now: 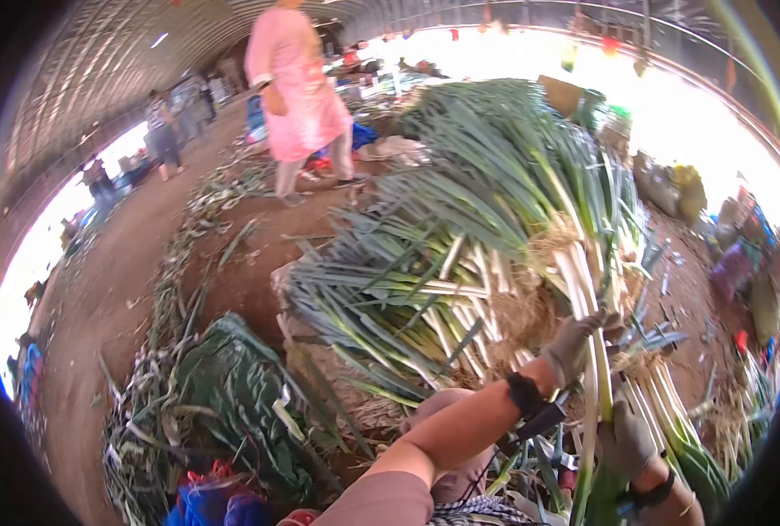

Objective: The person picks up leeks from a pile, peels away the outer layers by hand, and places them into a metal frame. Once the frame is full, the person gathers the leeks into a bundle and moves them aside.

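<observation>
My left hand (572,348), in a grey work glove, is closed around the pale stalks of a few long leeks (580,279). Their bushy roots point away from me, and the green leaves hang down toward the bottom edge. Lower on the same leeks, my right hand (626,441), also gloved, grips near where white turns green. Just beyond my hands rises a big heap of leeks (486,167), leaves fanned out and roots toward me. Beside my right hand lies another bunch of leeks (670,403), roots facing away. Part of my right fingers is hidden.
A dark green crumpled sheet (241,394) lies left among leaf scraps (144,421). Ahead, a person in a pink coat (293,79) stands on the dirt floor (100,324). Filled sacks (670,184) line the right side. More people are far off at left.
</observation>
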Action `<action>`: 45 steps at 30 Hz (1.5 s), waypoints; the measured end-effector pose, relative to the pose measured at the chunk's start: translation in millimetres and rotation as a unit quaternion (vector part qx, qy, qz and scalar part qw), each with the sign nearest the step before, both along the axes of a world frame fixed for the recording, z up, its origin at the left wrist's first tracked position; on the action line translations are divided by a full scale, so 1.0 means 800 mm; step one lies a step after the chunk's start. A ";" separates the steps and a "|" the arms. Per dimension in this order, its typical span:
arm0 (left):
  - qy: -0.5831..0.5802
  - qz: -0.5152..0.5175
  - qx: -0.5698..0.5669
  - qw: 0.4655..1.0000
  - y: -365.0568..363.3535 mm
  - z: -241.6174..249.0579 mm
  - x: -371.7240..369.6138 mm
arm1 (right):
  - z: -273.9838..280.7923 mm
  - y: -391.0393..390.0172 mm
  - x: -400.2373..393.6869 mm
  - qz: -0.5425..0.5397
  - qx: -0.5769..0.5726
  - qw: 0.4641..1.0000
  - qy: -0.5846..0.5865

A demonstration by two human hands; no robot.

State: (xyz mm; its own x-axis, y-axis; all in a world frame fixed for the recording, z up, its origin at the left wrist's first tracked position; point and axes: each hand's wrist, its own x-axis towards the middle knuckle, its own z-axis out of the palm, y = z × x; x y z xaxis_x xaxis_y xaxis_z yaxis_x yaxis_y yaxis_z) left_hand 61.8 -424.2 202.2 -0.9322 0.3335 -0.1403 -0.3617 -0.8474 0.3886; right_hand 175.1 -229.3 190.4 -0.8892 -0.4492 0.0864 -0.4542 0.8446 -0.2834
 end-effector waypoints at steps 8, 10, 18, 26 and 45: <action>0.068 0.130 -0.144 0.979 0.013 -0.120 -0.070 | -0.055 -0.027 0.030 -0.074 -0.121 0.986 -0.085; 0.073 0.213 -0.129 0.966 0.032 -0.131 -0.076 | -0.091 -0.022 0.030 -0.104 -0.156 0.980 -0.070; 0.079 0.196 -0.117 0.970 0.073 -0.135 -0.109 | -0.050 -0.046 0.029 -0.147 -0.171 0.973 0.044; 0.504 0.176 -0.497 0.684 0.038 -0.070 -0.050 | 0.053 0.007 0.020 -0.175 -0.160 0.971 0.013; 0.533 -0.012 -0.583 0.613 0.363 -0.167 -0.047 | 0.313 0.449 0.319 -0.357 0.543 0.667 0.364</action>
